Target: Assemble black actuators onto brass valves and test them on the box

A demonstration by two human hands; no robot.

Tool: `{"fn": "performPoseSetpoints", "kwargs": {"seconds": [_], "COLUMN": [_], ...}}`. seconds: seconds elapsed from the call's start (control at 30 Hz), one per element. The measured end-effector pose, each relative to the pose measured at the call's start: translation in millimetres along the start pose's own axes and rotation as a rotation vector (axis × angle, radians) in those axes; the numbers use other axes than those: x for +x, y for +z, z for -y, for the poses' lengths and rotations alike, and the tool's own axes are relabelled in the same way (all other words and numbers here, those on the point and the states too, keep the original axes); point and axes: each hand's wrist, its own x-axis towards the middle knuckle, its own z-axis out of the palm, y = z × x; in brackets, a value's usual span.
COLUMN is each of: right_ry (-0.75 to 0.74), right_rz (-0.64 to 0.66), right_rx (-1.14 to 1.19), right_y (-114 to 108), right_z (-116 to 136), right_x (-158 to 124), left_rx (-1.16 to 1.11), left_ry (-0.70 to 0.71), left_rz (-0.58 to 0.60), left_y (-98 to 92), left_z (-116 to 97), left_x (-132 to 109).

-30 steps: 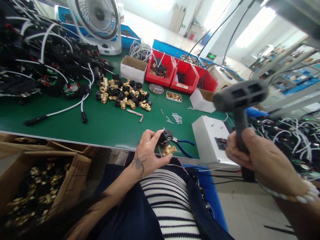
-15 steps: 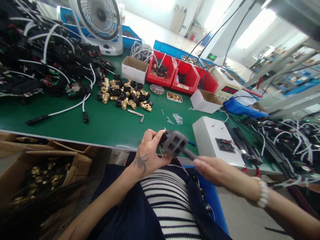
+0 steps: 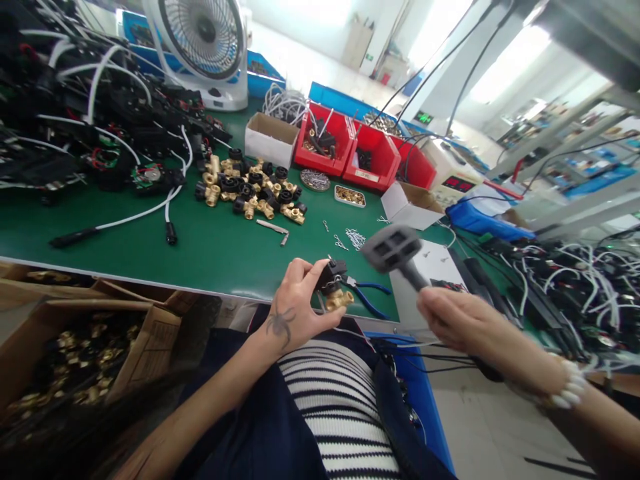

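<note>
We are gripping a partly hidden valve (image 3: 339, 299) in our left hand (image 3: 295, 307); our right hand (image 3: 457, 319), apart, is clenching a blurred mallet (image 3: 393, 249), partly covering a white box (image 3: 443, 259).

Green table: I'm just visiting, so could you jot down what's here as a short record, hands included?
Left hand: holds a black-and-brass fitting near the table's front edge
Right hand: grips a gray mallet, its head apart from the fitting
Beside the fitting: blue-handled pliers
Farther back on the green table: metal clips, a pile of fittings
Back of table: red bins, fan
Unclear: mallet details, blurred
</note>
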Motion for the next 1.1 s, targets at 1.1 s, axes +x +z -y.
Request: {"fn": "performPoseSetpoints", "kwargs": {"seconds": [1.1], "right_ry": [-0.360], "right_rz": [-0.195], "right_rx": [-0.079], "right_y": [24.2], "right_z": [12.7], "right_x": [26.9], "left_rx": [0.010], "left_ry": [0.015], "left_rz": [0.062], "left_y": [1.2], "left_z": [-0.3], "left_x": [3.3]}}
